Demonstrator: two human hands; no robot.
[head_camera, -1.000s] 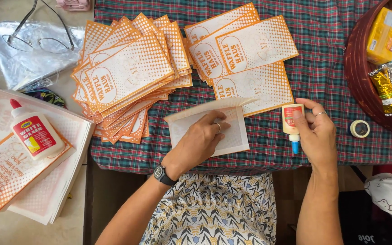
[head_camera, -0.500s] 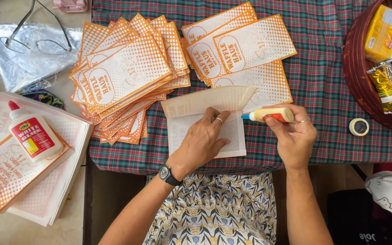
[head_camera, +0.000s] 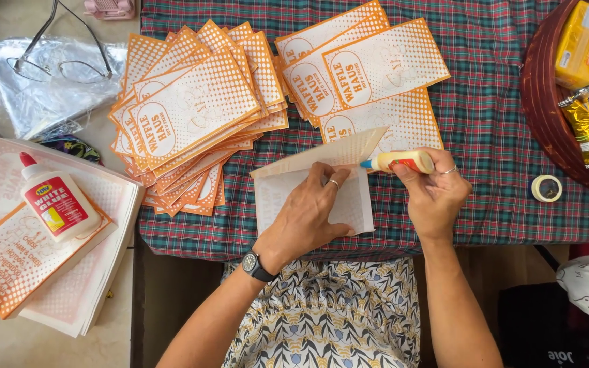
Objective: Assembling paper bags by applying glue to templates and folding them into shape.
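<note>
Head view, left hand (head_camera: 308,215) flat, open on paper bag (head_camera: 315,197), right hand (head_camera: 434,194) clamped on glue tube (head_camera: 403,161).

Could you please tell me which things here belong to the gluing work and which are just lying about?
In use: left hand pressing the white paper bag; right hand holding the small glue bottle; printed orange bags.
Lying about: eyeglasses, tape roll, snack basket.

Tablecloth (head_camera: 499,136): red-green plaid. Paper bags (head_camera: 199,116): orange dot pattern on white, orange edges. Folded bag (head_camera: 315,187) under left hand (head_camera: 308,218): white, faint orange dots on flap. Glue stick (head_camera: 400,161) in right hand (head_camera: 431,194): yellow, blue tip. Glue bottle (head_camera: 56,201): white, red cap, red label. Basket (head_camera: 547,102): dark red-brown. Tape roll (head_camera: 547,188): pale cream. Wristwatch (head_camera: 255,264): black.
</note>
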